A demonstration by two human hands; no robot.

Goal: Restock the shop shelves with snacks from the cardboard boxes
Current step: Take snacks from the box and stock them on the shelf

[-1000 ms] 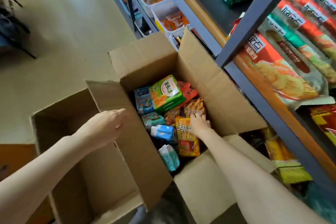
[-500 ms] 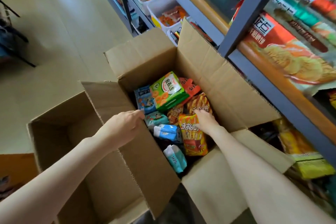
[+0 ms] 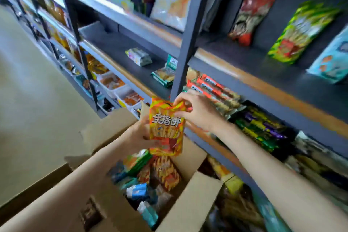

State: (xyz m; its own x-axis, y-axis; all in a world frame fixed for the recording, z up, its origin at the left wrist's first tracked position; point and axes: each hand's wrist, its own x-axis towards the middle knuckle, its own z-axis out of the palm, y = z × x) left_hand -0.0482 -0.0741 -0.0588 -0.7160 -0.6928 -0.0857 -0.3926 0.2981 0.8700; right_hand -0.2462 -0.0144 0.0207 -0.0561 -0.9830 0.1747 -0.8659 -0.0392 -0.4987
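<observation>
Both hands grip the orange biscuit-stick packet [image 3: 166, 128] above the cardboard box [image 3: 116, 211]: left hand [image 3: 140, 135] low, right hand [image 3: 195, 111] pinching top; a loosened pinch risks dropping it

1. Both bare forearms stretched forward and up, converging at mid-frame.
2. Left hand [image 3: 140, 133] cupped from behind, fingers curled round what it holds, wrist slightly bent.
3. Right hand [image 3: 197, 111] raised higher, thumb and fingertips pinched together in a grip.
</observation>
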